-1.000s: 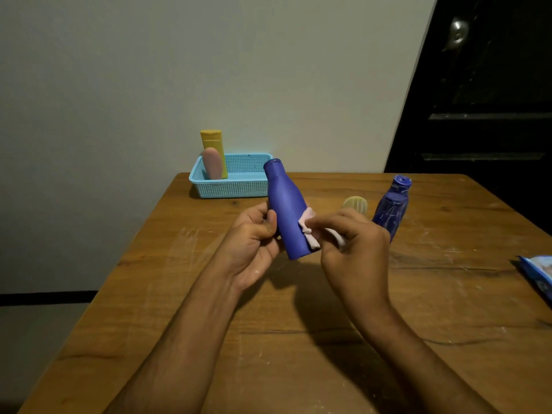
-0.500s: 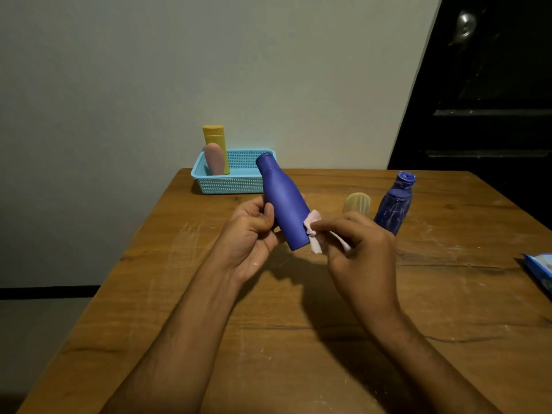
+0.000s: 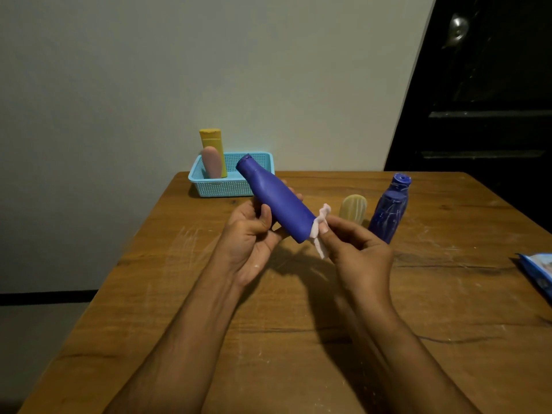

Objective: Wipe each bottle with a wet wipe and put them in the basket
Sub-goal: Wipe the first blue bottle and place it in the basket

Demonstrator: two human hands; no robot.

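Pinching a small white wet wipe (image 3: 321, 231), the right hand (image 3: 357, 252) pressed it on the flat bottom edge of a smooth dark blue plastic bottle (image 3: 276, 203). The left hand (image 3: 252, 234) curled round that tilted bottle above the scratched brown wooden table (image 3: 298, 339). Behind stood a light blue mesh basket (image 3: 230, 183) near the table's far edge, holding two bottles. A ribbed yellow bottle (image 3: 354, 208) and a shiny blue bottle (image 3: 388, 210) waited to the right, with bare wood in front.

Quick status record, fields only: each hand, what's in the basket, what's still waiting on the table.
left hand: grips blue bottle, tilted, cap toward basket
right hand: pinches wet wipe at the bottle's base
basket: yellow bottle, pink bottle
table: dark blue bottle, pale yellow bottle, wipes pack at right edge
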